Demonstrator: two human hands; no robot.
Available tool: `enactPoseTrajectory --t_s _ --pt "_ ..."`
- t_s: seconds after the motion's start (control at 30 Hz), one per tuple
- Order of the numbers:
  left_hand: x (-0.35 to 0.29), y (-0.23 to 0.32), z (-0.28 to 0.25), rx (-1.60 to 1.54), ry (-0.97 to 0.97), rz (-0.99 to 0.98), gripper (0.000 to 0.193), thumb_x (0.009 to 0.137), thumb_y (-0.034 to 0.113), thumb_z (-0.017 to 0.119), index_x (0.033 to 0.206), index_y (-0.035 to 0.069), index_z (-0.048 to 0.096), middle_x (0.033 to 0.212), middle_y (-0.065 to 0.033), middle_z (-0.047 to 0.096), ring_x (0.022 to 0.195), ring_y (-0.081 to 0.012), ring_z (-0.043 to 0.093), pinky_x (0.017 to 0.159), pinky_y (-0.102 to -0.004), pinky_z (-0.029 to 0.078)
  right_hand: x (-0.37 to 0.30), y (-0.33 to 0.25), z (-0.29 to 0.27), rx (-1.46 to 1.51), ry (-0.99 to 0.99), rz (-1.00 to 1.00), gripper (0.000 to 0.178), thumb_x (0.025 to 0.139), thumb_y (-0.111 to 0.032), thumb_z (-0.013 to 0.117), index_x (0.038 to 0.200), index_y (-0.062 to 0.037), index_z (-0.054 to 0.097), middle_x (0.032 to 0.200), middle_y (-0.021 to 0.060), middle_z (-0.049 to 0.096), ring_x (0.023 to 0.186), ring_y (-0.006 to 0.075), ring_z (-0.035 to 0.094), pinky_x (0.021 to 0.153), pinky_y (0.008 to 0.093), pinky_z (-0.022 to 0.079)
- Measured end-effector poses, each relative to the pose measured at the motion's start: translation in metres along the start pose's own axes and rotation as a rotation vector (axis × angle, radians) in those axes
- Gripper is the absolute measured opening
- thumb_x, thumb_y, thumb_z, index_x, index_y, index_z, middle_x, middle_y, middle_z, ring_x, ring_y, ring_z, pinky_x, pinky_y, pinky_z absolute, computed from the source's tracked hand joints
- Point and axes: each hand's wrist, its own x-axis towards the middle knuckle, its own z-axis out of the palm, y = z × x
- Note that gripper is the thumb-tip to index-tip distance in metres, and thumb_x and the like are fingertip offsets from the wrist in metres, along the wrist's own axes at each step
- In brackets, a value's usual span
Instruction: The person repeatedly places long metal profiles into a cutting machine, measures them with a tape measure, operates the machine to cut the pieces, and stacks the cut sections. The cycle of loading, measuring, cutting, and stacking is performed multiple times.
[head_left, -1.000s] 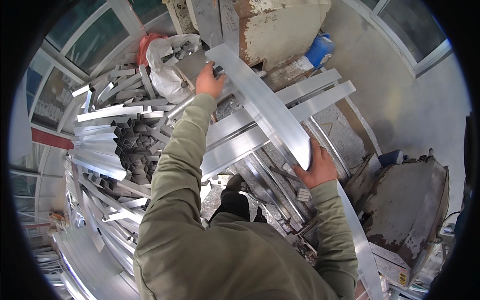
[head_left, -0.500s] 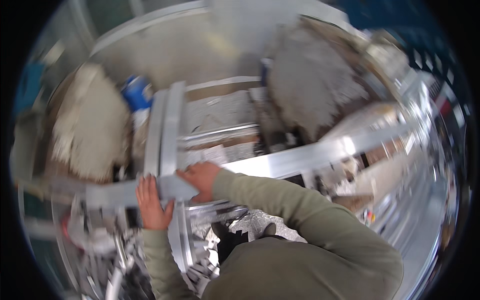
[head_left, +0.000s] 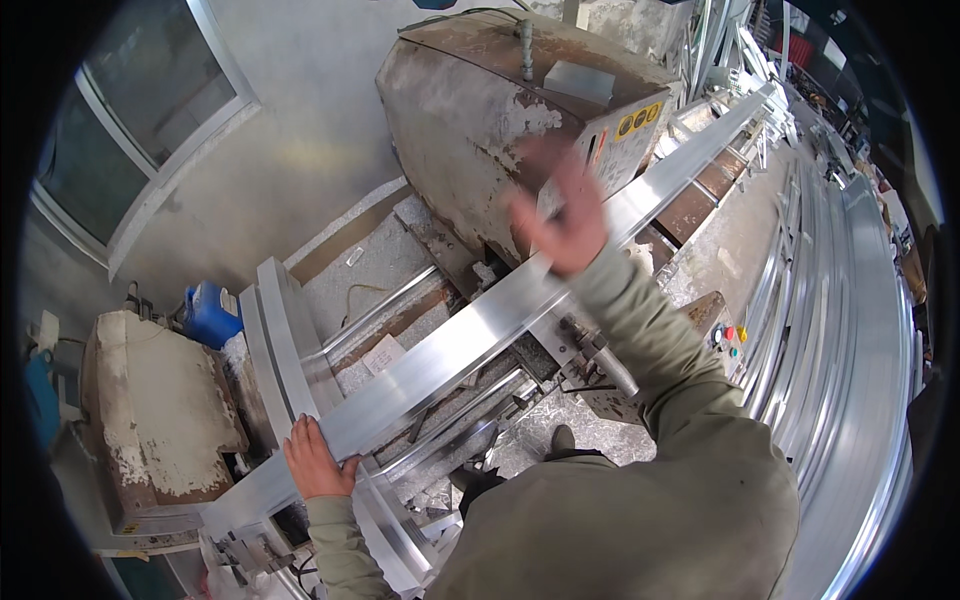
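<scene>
right hand (head_left: 575, 225) moved, bar (head_left: 440, 350) under left hand (head_left: 318, 464)

Bright silver bar (head_left: 440, 345), olive-green sleeve (head_left: 665, 345), cream machine housing (head_left: 165, 405) mottled with rust-brown patches, yellow labels (head_left: 639, 121) with black symbols, blue jug (head_left: 210, 316), pale grey wall (head_left: 300, 130), red, yellow and green buttons (head_left: 730, 331)

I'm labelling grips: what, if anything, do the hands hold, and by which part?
The left hand lies on the long aluminium profile near its left end; whether it grips cannot be told. The blurred right hand holds nothing visible.
</scene>
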Motion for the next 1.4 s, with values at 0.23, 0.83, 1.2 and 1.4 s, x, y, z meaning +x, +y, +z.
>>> enactPoseTrajectory --t_s 0.23,0.83,1.2,1.4 --pt "0.02 0.001 0.017 0.004 0.051 0.058 0.122 0.065 0.027 0.102 0.167 0.002 0.04 0.171 -0.0193 0.045 0.159 -0.0405 0.041 0.135 -0.0594 0.026 0.077 0.253 -0.137 -0.386 -0.381 0.206 0.079 0.099 -0.049 0.082 0.157 -0.0008 0.058 0.153 0.0276 0.064 0.142 0.0393 0.062 0.119 0.0454 0.049" --pt "0.013 -0.008 0.027 0.051 0.059 0.046 0.118 0.065 0.031 0.1 0.165 0.005 0.044 0.168 -0.0166 0.051 0.156 -0.0387 0.046 0.133 -0.0595 0.03 -0.208 0.048 -0.086 -0.398 -0.672 0.498 0.055 0.082 -0.039 0.093 0.114 0.0008 0.075 0.109 0.0208 0.071 0.098 0.0384 0.072 0.086 0.0467 0.06" --pt "0.012 -0.009 0.027 0.051 0.069 0.035 0.118 0.064 0.028 0.101 0.165 0.004 0.045 0.167 -0.0173 0.051 0.156 -0.0391 0.045 0.133 -0.0589 0.03 -0.223 0.057 -0.037 -0.356 -0.293 0.547 0.1 0.082 -0.067 0.092 0.131 0.0112 0.054 0.133 0.0292 0.056 0.119 0.0453 0.062 0.103 0.0513 0.055" --pt "0.014 -0.012 0.031 0.042 0.068 0.056 0.116 0.067 0.03 0.099 0.165 0.003 0.043 0.167 -0.018 0.05 0.156 -0.0403 0.044 0.133 -0.0602 0.03 -0.237 0.066 -0.117 -0.302 -0.205 0.731 0.065 0.1 -0.047 0.082 0.128 0.0075 0.06 0.12 0.0256 0.068 0.106 0.0399 0.07 0.088 0.0483 0.059"
